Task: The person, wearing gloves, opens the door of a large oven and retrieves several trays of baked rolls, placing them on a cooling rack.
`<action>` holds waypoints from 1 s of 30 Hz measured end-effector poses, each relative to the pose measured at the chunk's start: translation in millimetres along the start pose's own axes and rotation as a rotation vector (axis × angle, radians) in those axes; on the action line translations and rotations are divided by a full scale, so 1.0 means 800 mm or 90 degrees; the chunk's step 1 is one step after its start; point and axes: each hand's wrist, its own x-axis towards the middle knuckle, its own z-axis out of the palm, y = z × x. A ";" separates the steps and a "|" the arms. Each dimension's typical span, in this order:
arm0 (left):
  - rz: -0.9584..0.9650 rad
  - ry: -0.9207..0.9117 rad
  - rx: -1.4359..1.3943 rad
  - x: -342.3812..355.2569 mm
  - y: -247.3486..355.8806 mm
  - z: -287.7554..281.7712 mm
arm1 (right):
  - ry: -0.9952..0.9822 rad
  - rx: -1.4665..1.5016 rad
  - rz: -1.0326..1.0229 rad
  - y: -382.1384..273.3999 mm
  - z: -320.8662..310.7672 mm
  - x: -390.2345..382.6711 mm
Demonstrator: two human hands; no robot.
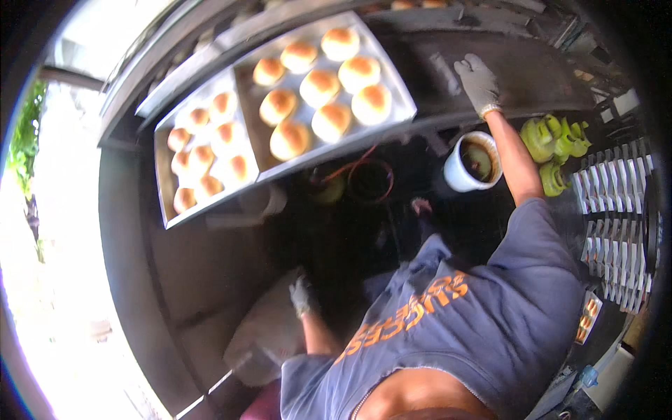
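Note:
My right hand (479, 82), in a pale grey glove, reaches far forward over a dark flat surface (532, 73). Its fingers look extended, with nothing visible between them. A blurred pale streak lies beside the fingers; I cannot tell what it is. My left hand (299, 295), also gloved, hangs low next to a large pale sack-like shape (262, 329); its fingers are smeared. Ahead and to the left, two metal trays sit side by side: a left tray (163, 178) and a right tray (404, 91), both bearing several golden-brown round buns (320, 88).
A white bucket (458, 171) with dark brown contents stands below my right forearm. Green gas cylinders (537, 140) are beyond it. Stacked metal pans (616, 182) line the far right, near a small tray of buns (588, 318). A reddish hose (350, 168) loops under the counter.

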 end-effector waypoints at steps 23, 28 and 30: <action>0.143 0.186 -0.265 -0.029 0.447 0.430 | -0.242 -0.051 -0.291 0.221 0.109 0.366; 0.281 0.142 0.008 0.002 0.397 0.392 | -0.363 -0.079 -0.201 0.211 0.001 0.314; 0.259 0.163 -0.130 -0.013 0.408 0.398 | -0.323 -0.103 -0.219 0.216 -0.039 0.265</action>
